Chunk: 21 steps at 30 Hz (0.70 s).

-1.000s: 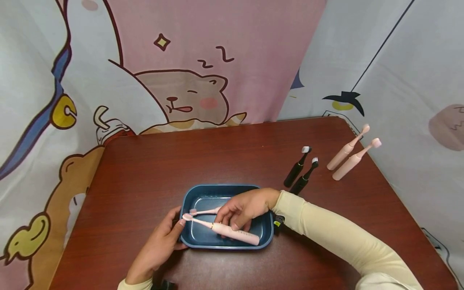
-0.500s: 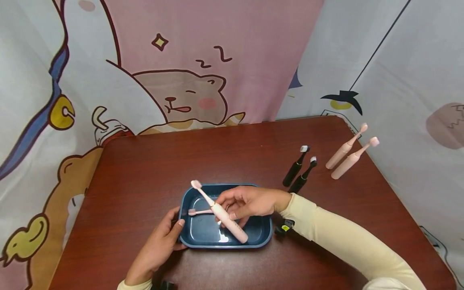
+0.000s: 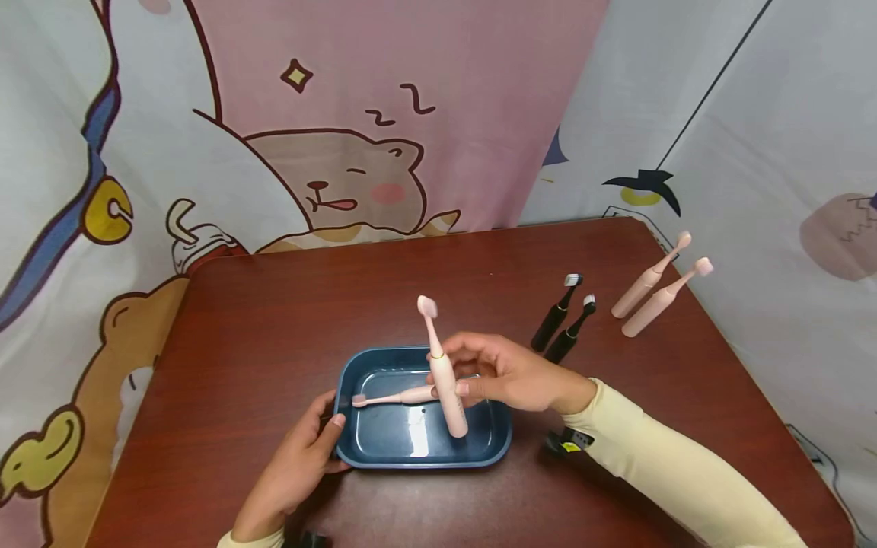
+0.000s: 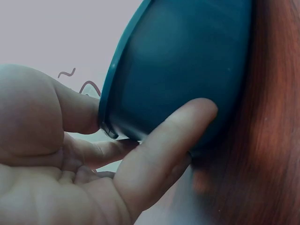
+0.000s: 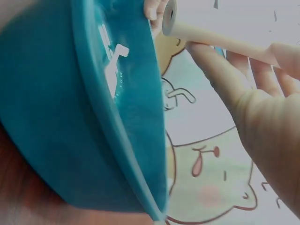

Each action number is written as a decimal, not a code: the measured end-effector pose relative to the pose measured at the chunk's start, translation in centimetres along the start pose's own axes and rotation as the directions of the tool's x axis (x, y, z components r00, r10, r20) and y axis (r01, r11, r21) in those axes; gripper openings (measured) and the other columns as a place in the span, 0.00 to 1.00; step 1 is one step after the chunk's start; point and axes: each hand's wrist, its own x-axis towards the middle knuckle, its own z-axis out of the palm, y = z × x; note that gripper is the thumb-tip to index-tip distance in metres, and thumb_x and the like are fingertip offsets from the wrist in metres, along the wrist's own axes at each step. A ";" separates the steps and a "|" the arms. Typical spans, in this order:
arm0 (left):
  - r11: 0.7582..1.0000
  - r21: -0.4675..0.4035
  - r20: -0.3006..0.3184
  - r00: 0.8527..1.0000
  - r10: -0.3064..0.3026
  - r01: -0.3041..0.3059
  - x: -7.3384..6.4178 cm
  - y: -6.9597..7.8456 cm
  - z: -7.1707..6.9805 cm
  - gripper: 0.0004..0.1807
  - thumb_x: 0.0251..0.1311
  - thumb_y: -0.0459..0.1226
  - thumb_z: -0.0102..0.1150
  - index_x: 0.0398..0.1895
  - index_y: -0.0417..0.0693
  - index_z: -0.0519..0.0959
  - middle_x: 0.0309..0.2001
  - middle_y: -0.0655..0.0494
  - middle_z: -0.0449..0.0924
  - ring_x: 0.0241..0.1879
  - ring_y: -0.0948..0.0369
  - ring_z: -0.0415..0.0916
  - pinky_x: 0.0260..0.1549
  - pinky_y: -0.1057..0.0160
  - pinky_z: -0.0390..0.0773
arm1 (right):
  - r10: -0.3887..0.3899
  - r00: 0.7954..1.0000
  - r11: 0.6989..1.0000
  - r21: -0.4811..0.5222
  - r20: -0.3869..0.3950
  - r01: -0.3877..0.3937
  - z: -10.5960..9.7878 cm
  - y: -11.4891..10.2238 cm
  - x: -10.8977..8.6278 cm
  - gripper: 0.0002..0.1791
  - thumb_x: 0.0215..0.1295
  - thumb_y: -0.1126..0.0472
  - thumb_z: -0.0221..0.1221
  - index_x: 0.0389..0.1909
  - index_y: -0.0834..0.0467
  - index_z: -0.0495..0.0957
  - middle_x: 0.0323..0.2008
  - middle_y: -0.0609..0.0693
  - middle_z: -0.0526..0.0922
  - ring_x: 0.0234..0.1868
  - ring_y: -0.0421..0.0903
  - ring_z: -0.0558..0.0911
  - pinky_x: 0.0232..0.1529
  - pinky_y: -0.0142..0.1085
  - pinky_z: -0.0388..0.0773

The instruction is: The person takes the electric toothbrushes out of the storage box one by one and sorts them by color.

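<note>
My right hand (image 3: 510,373) holds a pink electric toothbrush (image 3: 447,392) by its handle, nearly upright above a blue plastic basin (image 3: 384,463), brush head pointing up and away. In the right wrist view the handle (image 5: 220,40) lies between thumb and fingers, its flat base end showing. A second pink electric toothbrush (image 3: 404,396) lies in the basin, head to the left, its handle partly hidden behind the held one. My left hand (image 3: 301,457) grips the basin's left end. The left wrist view shows that thumb at the rim and fingers along the outer wall (image 4: 178,61).
Two black electric toothbrushes (image 3: 550,327) stand right of the basin. Farther right, two more pink electric toothbrushes (image 3: 647,313) stand near the edge of the brown table (image 3: 274,320). Cartoon-printed cloth (image 3: 500,114) hangs behind and beside the table.
The held pink toothbrush has turned from lying almost flat over the basin to nearly upright, and my right hand has shifted a little right. The left hand has kept its hold on the basin.
</note>
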 end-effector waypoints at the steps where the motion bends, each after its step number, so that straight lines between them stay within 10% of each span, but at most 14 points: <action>1: 1.000 -0.003 0.002 1.000 0.001 -0.001 0.0 0.0 0.0 0.22 0.76 0.37 0.45 0.71 0.51 0.62 0.65 0.40 0.68 0.44 0.49 0.81 0.31 0.53 0.86 | -0.022 1.000 0.999 -0.023 -0.009 0.022 -0.1 -0.1 -0.3 0.23 0.69 0.71 0.57 0.64 0.61 0.67 0.58 0.62 0.79 0.56 0.61 0.80 0.49 0.51 0.84; 15: 1.000 0.005 -0.022 1.000 -0.010 0.010 -0.1 0.2 0.2 0.22 0.77 0.35 0.43 0.71 0.52 0.62 0.63 0.40 0.69 0.44 0.48 0.81 0.30 0.53 0.86 | -0.265 0.957 0.958 -0.147 -0.116 0.247 -0.7 -1.9 -4.7 0.26 0.65 0.81 0.54 0.63 0.66 0.66 0.55 0.63 0.79 0.54 0.57 0.82 0.52 0.47 0.83; 21: 1.000 -0.007 -0.006 1.000 0.013 -0.013 -0.1 0.3 0.3 0.22 0.77 0.35 0.43 0.71 0.50 0.61 0.64 0.38 0.68 0.44 0.47 0.81 0.30 0.53 0.86 | -0.390 0.902 0.920 -0.115 -0.187 0.374 -1.4 -3.3 -7.8 0.29 0.61 0.87 0.50 0.64 0.74 0.61 0.57 0.64 0.79 0.57 0.59 0.81 0.58 0.46 0.80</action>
